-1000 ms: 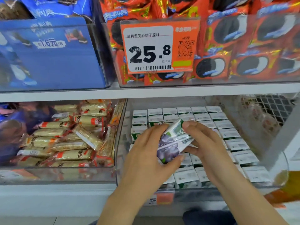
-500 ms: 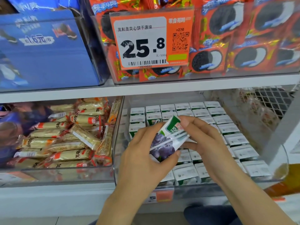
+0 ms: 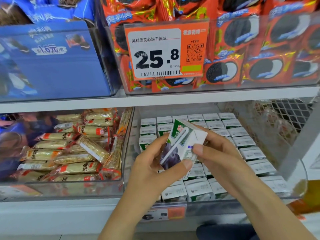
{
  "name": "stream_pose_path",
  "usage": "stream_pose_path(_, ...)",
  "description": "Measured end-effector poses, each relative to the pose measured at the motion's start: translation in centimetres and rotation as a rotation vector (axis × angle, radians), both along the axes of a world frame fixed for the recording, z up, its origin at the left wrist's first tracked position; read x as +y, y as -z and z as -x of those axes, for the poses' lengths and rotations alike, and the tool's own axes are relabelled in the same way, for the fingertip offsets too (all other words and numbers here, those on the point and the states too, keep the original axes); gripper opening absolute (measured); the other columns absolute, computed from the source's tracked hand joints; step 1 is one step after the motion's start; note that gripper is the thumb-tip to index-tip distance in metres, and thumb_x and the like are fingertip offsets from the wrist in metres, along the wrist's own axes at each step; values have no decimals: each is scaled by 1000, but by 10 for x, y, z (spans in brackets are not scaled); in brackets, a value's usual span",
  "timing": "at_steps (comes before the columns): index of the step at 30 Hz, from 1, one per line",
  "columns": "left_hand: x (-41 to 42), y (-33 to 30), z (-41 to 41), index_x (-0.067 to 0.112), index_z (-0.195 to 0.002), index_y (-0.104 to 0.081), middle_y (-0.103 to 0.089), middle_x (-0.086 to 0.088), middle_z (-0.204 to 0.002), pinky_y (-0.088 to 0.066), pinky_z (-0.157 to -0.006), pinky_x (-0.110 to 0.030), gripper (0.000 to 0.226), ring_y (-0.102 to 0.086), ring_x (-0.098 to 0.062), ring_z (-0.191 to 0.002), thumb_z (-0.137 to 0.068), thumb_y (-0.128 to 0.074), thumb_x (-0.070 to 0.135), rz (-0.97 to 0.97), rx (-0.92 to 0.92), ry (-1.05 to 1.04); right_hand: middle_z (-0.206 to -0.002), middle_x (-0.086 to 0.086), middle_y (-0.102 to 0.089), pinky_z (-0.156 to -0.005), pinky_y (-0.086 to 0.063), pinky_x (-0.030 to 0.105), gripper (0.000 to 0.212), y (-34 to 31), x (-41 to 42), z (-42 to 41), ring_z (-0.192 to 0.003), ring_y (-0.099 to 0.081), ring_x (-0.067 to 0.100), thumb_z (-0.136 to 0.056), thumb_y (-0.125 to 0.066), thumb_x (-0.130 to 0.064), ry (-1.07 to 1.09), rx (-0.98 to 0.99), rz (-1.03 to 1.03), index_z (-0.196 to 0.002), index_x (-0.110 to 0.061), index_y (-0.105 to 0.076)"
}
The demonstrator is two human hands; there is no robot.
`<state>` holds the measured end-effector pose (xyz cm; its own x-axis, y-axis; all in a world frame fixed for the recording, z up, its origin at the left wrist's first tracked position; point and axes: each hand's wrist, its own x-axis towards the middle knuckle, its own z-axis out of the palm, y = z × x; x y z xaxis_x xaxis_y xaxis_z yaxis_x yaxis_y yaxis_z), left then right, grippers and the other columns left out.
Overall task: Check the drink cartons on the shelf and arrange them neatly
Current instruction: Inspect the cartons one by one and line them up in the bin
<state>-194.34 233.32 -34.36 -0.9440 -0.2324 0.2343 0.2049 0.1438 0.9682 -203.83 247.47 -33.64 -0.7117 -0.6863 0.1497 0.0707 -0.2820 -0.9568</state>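
Both hands hold one drink carton above the clear bin on the lower shelf.

The carton [image 3: 183, 142] is a small rectangular paperboard box, glossy white and green with a dark fruit print and a wrapped straw lying diagonally across its face; it is tilted. The left hand [image 3: 152, 170] curls round its lower end, thumb on the front. The right hand [image 3: 220, 156] pinches its right edge. Below, rows of matching cartons [image 3: 242, 144] stand upright in the transparent plastic bin [image 3: 128, 153].
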Motion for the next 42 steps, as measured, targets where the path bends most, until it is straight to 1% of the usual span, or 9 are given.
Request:
stream_pose_path(4,0,2,-1,48,-114,-61,-69,14,-114,-53,-91,-37,50,-64,-9,-106,-67,-75,44,35,-26,20,-108,9,-71,-81,-54,29,48,1,0,-2,-100,-66,21,-66,-72,-8,56,21,28,-112,-21,-68)
stream_pose_path(9,0,4,1,55,-112,-57,-66,20,-115,-50,-88,-19,46,-62,-4,-107,-68,-71,51,60,-66,33,-98,-4,-73,-70,-53,19,47,1,-1,-4,-90,-68,7,-64,-71,-3,101,95,27,-104,-28,-71)
stream_pose_path(14,-2,5,1,50,-117,-54,-64,22,-118,-47,-91,-19,52,-58,-2,-112,-68,-71,50,133,-91,21,-105,-7,-72,-81,-51,18,53,1,-1,-5,-100,-66,9,-59,-80,-17,99,233,3,-107,-37,-70)
stream_pose_path(20,-2,8,2,47,-117,-52,-63,28,-114,-40,-89,-6,55,-54,5,-113,-73,-78,28,174,-52,-61,-116,-7,-68,-91,-47,20,62,3,0,-5,-114,-59,10,-64,-75,-1,72,311,-40,-119,-24,-59)
stream_pose_path(24,-1,8,3,44,-118,-53,-63,28,-115,-42,-88,-8,55,-55,3,-114,-69,-74,32,181,-41,-87,-117,-9,-67,-92,-47,20,61,3,0,-5,-115,-59,9,-65,-75,-2,59,324,-41,-119,-24,-59)
stream_pose_path(29,0,6,2,46,-120,-54,-63,22,-119,-48,-90,-17,57,-59,-3,-112,-68,-74,50,162,-63,-49,-106,-2,-71,-78,-52,22,54,3,1,-2,-100,-66,13,-63,-72,-3,90,103,58,-113,-24,-67)
stream_pose_path(34,0,8,3,46,-112,-57,-65,20,-109,-45,-84,-9,56,-61,-1,-106,-61,-80,49,119,-66,-124,-108,10,-70,-86,-54,32,53,3,4,6,-99,-65,24,-61,-71,-12,33,-140,194,-115,-16,-68)
stream_pose_path(39,2,8,2,42,-103,-60,-64,16,-89,-46,-80,-8,46,-64,-1,-93,-62,-80,36,113,-5,-237,-113,11,-68,-82,-55,31,55,1,6,6,-102,-66,24,-67,-69,-11,5,-117,104,-121,-17,-64)
stream_pose_path(42,-1,8,2,35,-106,-62,-66,21,-93,-47,-80,-10,47,-64,-2,-94,-62,-80,35,98,25,-311,-93,1,-70,-75,-56,26,64,2,2,3,-90,-66,17,-61,-78,-10,128,-15,-43,-122,-24,-63)
